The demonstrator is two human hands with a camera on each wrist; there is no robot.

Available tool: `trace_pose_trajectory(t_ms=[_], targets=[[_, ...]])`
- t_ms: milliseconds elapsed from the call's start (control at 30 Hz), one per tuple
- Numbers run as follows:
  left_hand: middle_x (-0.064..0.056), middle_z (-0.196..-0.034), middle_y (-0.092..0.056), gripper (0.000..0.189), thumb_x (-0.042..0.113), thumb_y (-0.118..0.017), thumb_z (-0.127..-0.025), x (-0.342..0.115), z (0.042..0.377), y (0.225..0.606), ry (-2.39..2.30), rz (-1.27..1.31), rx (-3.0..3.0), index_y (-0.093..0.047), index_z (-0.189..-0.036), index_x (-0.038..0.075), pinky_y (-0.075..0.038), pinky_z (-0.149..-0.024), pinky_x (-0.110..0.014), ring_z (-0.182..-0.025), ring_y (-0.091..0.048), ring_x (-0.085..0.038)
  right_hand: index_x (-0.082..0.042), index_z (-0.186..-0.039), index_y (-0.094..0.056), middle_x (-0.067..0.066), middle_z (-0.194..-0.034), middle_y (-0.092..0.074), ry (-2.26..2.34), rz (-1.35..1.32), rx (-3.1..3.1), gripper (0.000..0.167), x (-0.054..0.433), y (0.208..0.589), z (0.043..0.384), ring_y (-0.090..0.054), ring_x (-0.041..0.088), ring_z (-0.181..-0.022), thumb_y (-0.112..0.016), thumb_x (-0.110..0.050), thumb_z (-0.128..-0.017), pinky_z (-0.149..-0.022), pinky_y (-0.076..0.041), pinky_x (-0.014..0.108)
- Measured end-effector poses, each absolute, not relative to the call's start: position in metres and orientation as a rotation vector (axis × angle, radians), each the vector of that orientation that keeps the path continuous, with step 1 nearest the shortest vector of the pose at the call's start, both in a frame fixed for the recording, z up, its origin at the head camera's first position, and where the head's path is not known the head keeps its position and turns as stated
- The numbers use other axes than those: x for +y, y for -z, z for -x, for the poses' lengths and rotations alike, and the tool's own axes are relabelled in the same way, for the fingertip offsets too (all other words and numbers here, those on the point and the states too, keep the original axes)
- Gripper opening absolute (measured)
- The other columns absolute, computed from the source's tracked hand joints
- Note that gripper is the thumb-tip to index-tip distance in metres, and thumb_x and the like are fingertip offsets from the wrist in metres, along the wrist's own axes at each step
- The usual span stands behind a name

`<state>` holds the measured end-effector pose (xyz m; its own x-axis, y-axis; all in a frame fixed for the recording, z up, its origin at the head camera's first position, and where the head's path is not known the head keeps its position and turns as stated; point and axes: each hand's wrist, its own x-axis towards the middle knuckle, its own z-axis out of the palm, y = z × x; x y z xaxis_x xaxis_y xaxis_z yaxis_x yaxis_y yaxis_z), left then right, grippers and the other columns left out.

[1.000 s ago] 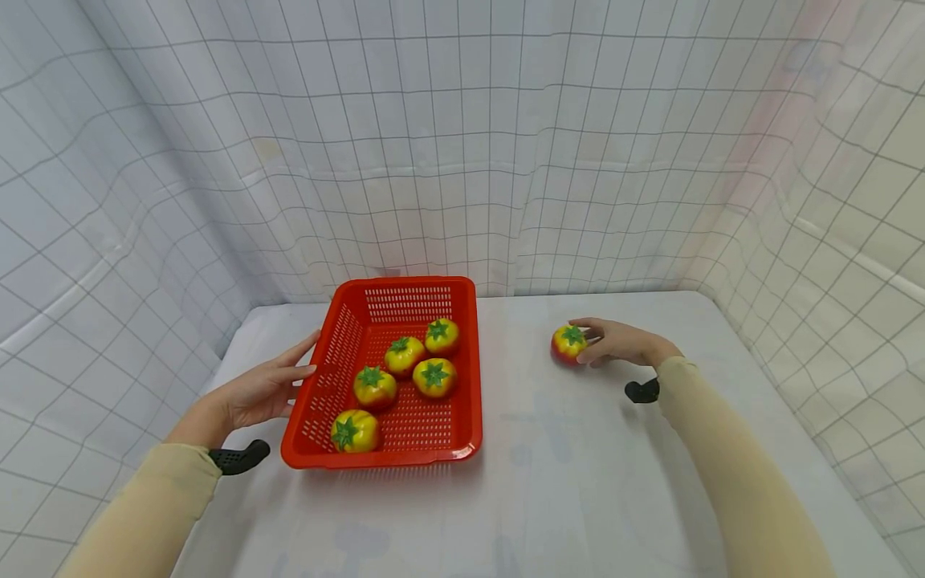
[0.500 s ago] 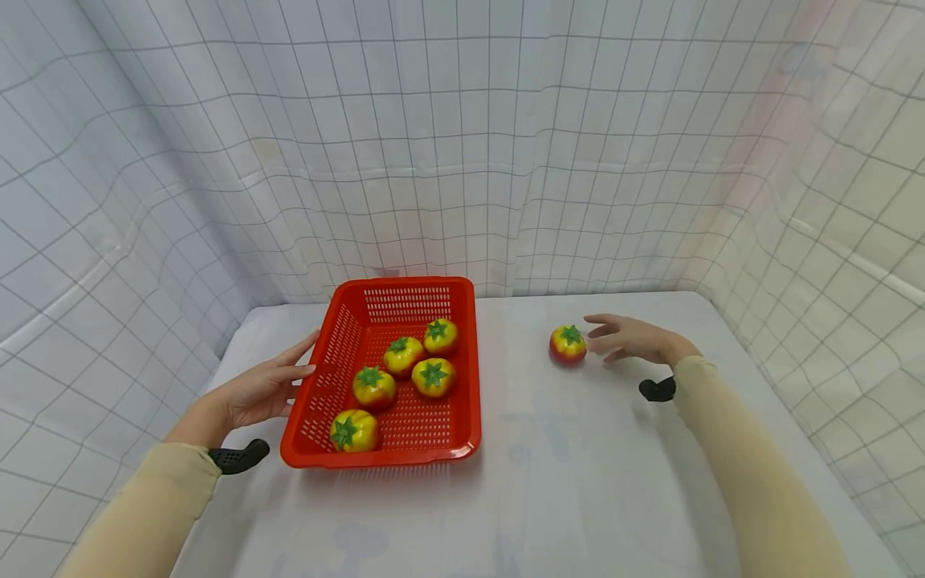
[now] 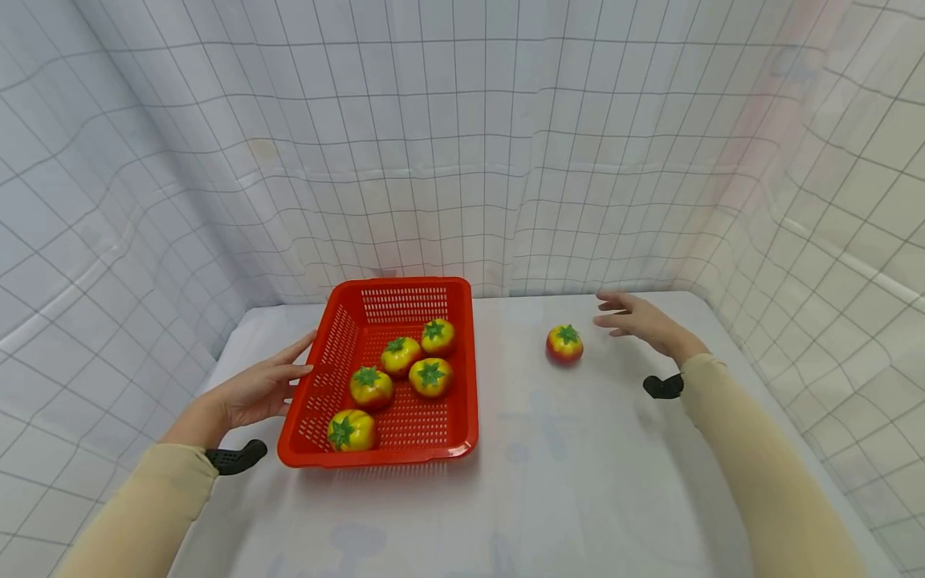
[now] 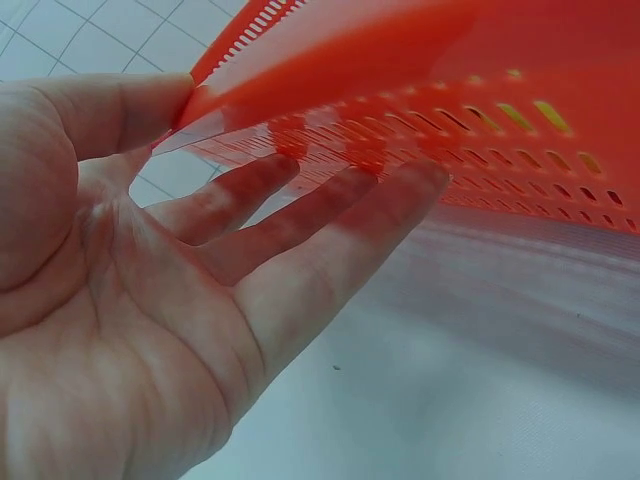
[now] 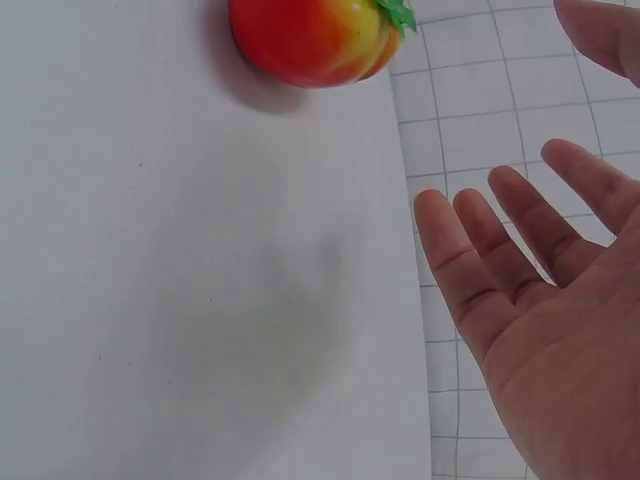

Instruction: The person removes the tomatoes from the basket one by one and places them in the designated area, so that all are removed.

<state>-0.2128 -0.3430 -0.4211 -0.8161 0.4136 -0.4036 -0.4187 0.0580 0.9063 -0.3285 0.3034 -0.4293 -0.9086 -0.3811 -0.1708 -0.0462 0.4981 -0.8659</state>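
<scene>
A red plastic basket (image 3: pixel 462 377) with slotted walls holds several red-and-yellow toy tomatoes (image 3: pixel 431 377) with green leaf tops. At its left side is my left hand (image 3: pixel 256 392); in the left wrist view the thumb touches the rim and the straight fingers (image 4: pixel 330 270) lie against the outer wall below it. One more toy tomato (image 3: pixel 564 345) sits upright on the table, right of the basket. My right hand (image 3: pixel 643 323) hovers to the right of that tomato, apart from it, fingers spread and holding nothing. The right wrist view shows its palm and the tomato (image 5: pixel 310 40) beyond the fingertips.
A white-covered table (image 3: pixel 549 490) lies under everything. White cloth with a grey grid (image 3: pixel 462 160) hangs at the back and both sides, close to the table's edges. Dark wrist straps (image 3: pixel 663 387) show at both cuffs.
My right hand has let go of the lone tomato and drawn away to the right and back, its fingers spreading. The tomato stays on the table. The left hand keeps its place at the basket.
</scene>
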Motion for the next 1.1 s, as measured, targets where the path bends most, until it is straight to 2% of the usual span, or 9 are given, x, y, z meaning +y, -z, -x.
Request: trace_pose_trajectory(t_ms=[133, 400, 700, 900, 1100], targets=[[-0.02, -0.165, -0.014, 0.072, 0.026, -0.041, -0.112, -0.343, 0.212, 0.421, -1.818, 0.001, 1.75, 0.007, -0.163, 0.04, -0.054, -0.096, -0.052, -0.123, -0.059, -0.03, -0.007, -0.16, -0.029, 0.02, -0.157, -0.037, 1.373, 0.381, 2.422, 0.083, 0.299, 0.424, 0.326, -0.052, 0.037, -0.132, -0.07, -0.042, -0.097, -0.11, -0.042, 0.052], [-0.021, -0.165, -0.014, 0.072, 0.027, -0.041, -0.112, -0.344, 0.211, 0.421, -1.811, 0.0, 1.764, 0.008, -0.163, 0.039, -0.053, -0.096, -0.052, -0.123, -0.059, -0.031, -0.019, -0.16, -0.035, 0.01, -0.157, -0.042, 1.329, 0.491, 2.434, 0.077, 0.273, 0.405, 0.316, -0.042, 0.034, -0.141, -0.07, -0.043, -0.096, -0.116, -0.026, 0.063], [-0.021, -0.164, -0.016, 0.071, 0.027, -0.041, -0.112, -0.343, 0.211, 0.421, -1.811, -0.009, 1.766, 0.007, -0.163, 0.039, -0.054, -0.096, -0.052, -0.123, -0.059, -0.032, -0.022, -0.156, -0.041, 0.004, -0.152, -0.047, 1.362, 0.657, 2.361, 0.072, 0.234, 0.39, 0.31, -0.044, 0.029, -0.14, -0.075, -0.038, -0.094, -0.115, -0.035, 0.055], [-0.022, -0.166, -0.013, 0.07, 0.027, -0.041, -0.112, -0.342, 0.212, 0.421, -1.82, 0.006, 1.763, 0.006, -0.163, 0.04, -0.054, -0.095, -0.052, -0.123, -0.059, -0.032, -0.025, -0.154, -0.044, 0.0, -0.15, -0.049, 1.317, 0.732, 2.344, 0.071, 0.211, 0.384, 0.305, -0.045, 0.03, -0.14, -0.077, -0.037, -0.092, -0.111, -0.042, 0.05], [-0.021, -0.165, -0.016, 0.07, 0.027, -0.041, -0.112, -0.343, 0.213, 0.422, -1.821, 0.004, 1.767, 0.005, -0.163, 0.04, -0.054, -0.095, -0.053, -0.122, -0.06, -0.031, -0.031, -0.153, -0.045, -0.003, -0.149, -0.05, 1.283, 0.794, 2.326, 0.067, 0.194, 0.379, 0.301, -0.048, 0.026, -0.138, -0.076, -0.034, -0.093, -0.11, -0.043, 0.049]])
